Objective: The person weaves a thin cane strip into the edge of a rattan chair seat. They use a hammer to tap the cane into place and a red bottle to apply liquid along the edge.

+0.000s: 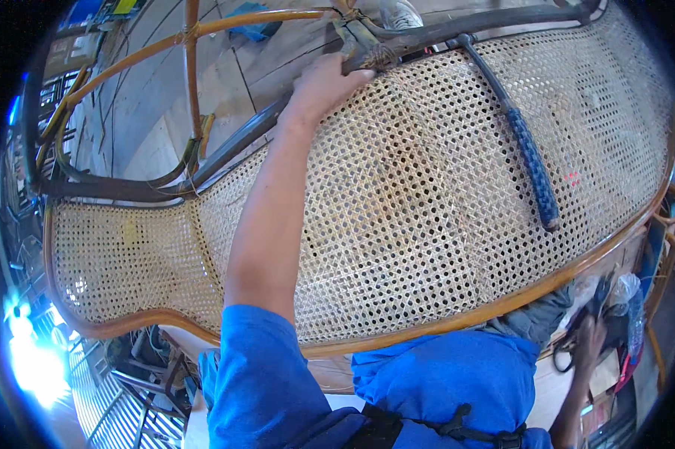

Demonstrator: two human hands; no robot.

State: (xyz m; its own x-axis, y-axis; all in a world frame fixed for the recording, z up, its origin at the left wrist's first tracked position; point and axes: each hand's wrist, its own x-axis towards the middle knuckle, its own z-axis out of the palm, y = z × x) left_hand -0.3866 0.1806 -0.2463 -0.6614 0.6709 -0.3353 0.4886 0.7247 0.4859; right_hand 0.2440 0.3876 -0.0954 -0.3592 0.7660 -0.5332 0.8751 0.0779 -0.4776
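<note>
Left hand, upper centre, grips dark rail beside cane panel. Right hand, lower right: can't tell grip.

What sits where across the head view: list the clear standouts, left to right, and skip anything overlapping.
Bright glare → left hand → pale shoe → long tool with a blue grip → right hand → clear plastic wrapping.

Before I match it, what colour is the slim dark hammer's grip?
Patterned blue grip, best in head view.
</note>
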